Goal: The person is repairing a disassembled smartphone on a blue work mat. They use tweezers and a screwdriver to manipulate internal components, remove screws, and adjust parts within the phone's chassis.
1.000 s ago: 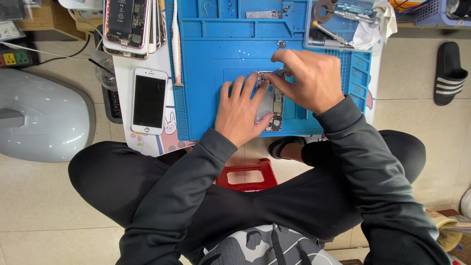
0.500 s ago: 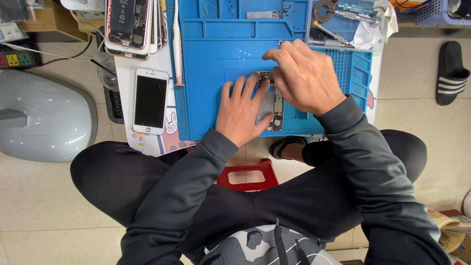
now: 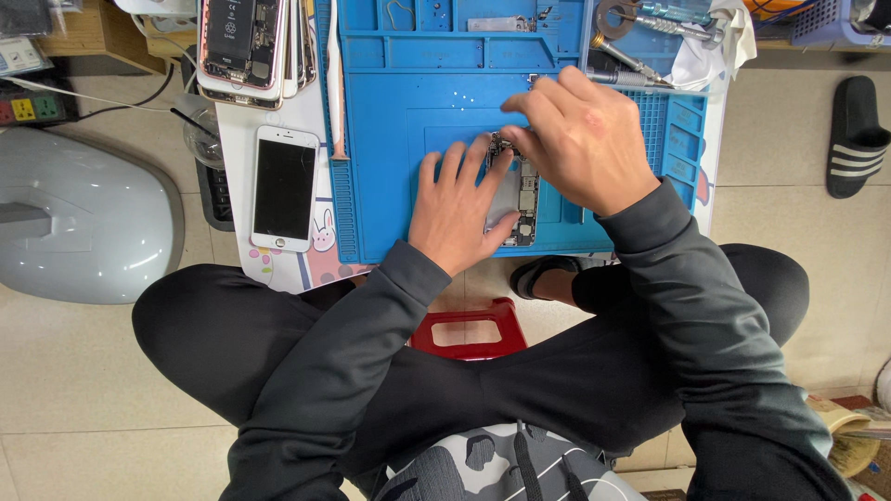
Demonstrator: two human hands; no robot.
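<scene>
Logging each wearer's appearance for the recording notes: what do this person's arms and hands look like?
Both arms wear long dark grey sleeves with snug cuffs at the wrists. The left hand and right hand are bare: no gloves, and no rings or watch that I can see.

Dark charcoal long-sleeved top here, smooth knit fabric, ribbed cuffs snug at both wrists — sleeves creasing softly along the forearms. Both hands bare: left hand [image 3: 458,211] and right hand [image 3: 585,139] wear no gloves or rings. Black trousers below, plain and matte. At the chest a grey camouflage panel shows — black blotches, thin white stripes, a dark strap.
</scene>
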